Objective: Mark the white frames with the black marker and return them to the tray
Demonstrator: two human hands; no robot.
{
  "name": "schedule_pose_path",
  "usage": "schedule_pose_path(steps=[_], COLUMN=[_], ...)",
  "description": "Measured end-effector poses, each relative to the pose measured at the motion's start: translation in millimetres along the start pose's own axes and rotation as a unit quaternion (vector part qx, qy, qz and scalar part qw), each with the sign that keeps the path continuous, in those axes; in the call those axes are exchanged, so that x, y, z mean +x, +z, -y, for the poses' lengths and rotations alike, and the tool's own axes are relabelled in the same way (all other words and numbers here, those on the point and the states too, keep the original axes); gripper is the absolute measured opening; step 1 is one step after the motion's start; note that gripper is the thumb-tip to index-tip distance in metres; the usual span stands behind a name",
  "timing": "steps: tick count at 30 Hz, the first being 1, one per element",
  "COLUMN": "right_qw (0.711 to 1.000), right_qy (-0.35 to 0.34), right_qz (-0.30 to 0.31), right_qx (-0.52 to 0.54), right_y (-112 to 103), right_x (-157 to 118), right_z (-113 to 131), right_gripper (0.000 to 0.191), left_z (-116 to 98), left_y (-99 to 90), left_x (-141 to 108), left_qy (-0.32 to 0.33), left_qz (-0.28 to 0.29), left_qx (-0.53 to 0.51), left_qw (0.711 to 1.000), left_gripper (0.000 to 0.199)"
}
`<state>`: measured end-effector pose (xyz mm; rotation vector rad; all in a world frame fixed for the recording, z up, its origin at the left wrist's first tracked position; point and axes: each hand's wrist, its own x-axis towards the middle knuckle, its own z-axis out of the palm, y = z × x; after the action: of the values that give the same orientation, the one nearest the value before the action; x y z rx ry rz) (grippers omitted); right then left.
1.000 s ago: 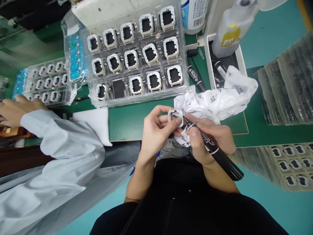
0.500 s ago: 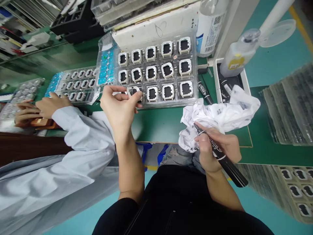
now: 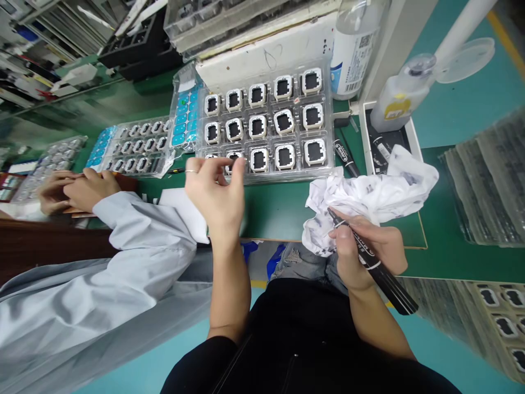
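My right hand (image 3: 367, 246) is closed around a thick black marker pen (image 3: 383, 279), its tip pointing up and left. Below the tip lies a crumpled white cloth (image 3: 369, 191) with dark smudges, against my fingers. My left hand (image 3: 217, 191) hovers over the front row of a clear plastic tray (image 3: 270, 178), thumb and forefinger curled but apart. Behind those fingertips a square white watch case (image 3: 234, 171) sits in its pocket, partly hidden. Several similar white cases with dark centres, such as one watch case (image 3: 259, 160), fill the tray.
A co-worker's hands (image 3: 88, 189) are at the left beside another tray (image 3: 139, 145). A second marker (image 3: 346, 158) lies right of my tray. Beyond are a large bottle (image 3: 353, 54), a flip-top bottle (image 3: 400, 98) in a white box (image 3: 416, 142), and stacked trays (image 3: 488, 186).
My left hand has come up off the watch case, which now rests in its front-row pocket. The right hand keeps the marker in place. The view has shifted slightly.
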<state>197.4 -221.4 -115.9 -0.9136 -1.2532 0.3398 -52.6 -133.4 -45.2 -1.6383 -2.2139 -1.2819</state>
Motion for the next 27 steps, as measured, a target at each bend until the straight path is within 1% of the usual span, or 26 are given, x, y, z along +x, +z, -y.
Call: schedule_pose_path(steps=[2,4,6,8,9,11,13,14,15,16,17,20,22,24,25,27], right_qw=[1.0,1.0,1.0,1.0,1.0,1.0,1.0,1.0,1.0,1.0,1.0,1.0,1.0,1.0,1.0,0.999], right_qy=[-0.004,-0.007,-0.007,-0.007,-0.007,-0.006,-0.005,-0.004,-0.003,-0.002,-0.002,-0.001,0.0,-0.009,-0.018,-0.029], right_qz=[-0.003,-0.01,-0.016,-0.015,-0.014,-0.012,-0.013,-0.013,-0.011,-0.009,-0.006,0.006,0.009,0.0,-0.007,-0.028], right_qx=[0.003,0.006,0.013,0.021,0.023,0.023,0.023,0.023,0.022,0.019,0.014,-0.005,-0.013,-0.017,-0.018,-0.022], right_y=[0.5,0.8,0.8,0.8,0.8,1.1,1.6,1.8,1.8,1.5,1.1,-0.4,-0.7,0.3,1.2,3.4], right_x=[-0.3,-0.3,0.0,0.5,0.7,0.8,0.7,0.5,0.4,0.4,0.5,2.2,3.7,4.6,4.6,3.8], right_z=[-1.0,-1.5,-1.5,-1.3,-1.2,-1.2,-1.0,-0.9,-0.6,-0.2,0.2,2.0,2.9,3.0,2.7,1.7], right_gripper=[0.028,0.029,0.03,0.032,0.032,0.032,0.031,0.031,0.03,0.028,0.027,0.022,0.018,0.015,0.015,0.014], left_z=[-8.5,-16.2,-21.7,-24.6,-25.4,-26.6,-28.5,-30.0,-32.0,-34.3,-36.8,-44.1,-47.5,-49.3,-49.9,-50.6], left_y=[6.6,12.5,16.8,18.6,18.2,14.3,6.6,1.9,-2.7,-6.7,-9.8,-10.5,-5.4,0.4,2.8,6.1], left_x=[-2.0,-0.1,5.1,10.8,12.7,11.5,1.4,-6.9,-17.0,-28.2,-39.8,-69.9,-81.4,-85.3,-85.2,-83.6], left_qy=[0.02,0.016,0.0,-0.014,-0.017,-0.011,0.006,0.009,0.001,-0.019,-0.048,-0.164,-0.227,-0.267,-0.278,-0.288], left_qz=[0.039,0.074,0.09,0.093,0.088,0.054,0.006,-0.007,-0.005,0.014,0.048,0.167,0.225,0.261,0.273,0.283], left_qx=[0.006,0.021,0.037,0.048,0.048,0.02,-0.058,-0.117,-0.184,-0.252,-0.315,-0.45,-0.502,-0.534,-0.542,-0.546], left_qw=[0.999,0.997,0.995,0.994,0.995,0.998,0.998,0.993,0.983,0.968,0.947,0.862,0.803,0.758,0.745,0.734], left_gripper=[0.021,0.024,0.021,0.016,0.015,0.015,0.014,0.015,0.017,0.021,0.026,0.04,0.044,0.051,0.055,0.055])
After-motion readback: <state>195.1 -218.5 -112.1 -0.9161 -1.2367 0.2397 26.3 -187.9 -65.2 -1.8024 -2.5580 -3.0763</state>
